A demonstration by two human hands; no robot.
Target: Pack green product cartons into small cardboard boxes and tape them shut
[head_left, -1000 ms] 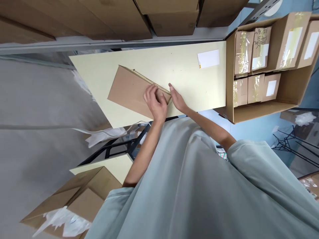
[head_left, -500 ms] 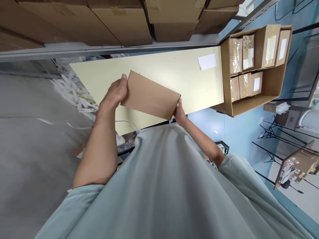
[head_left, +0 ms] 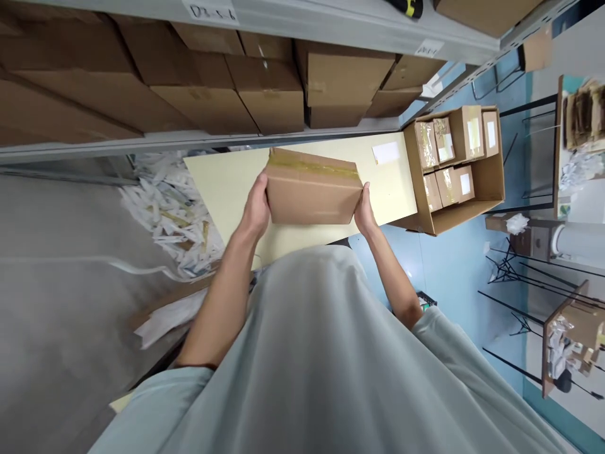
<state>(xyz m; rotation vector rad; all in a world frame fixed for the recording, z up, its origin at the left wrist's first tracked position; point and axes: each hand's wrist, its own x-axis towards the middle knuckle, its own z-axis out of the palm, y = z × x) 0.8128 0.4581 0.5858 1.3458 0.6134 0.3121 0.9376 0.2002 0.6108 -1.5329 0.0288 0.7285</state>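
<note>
Over the cream tabletop (head_left: 227,189), left hand (head_left: 256,207) and right hand (head_left: 365,213) clasp the taped carton (head_left: 314,197) between them, one per end (best done with even squeeze, thumbs off the tape (head_left: 312,166)).

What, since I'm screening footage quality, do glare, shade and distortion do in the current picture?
Head view: the tape on the held box shines faintly; head view: the shelf boxes sit partly in shade; head view: wide-angle distortion seems to stretch the sleeves near the lower edge.
</note>
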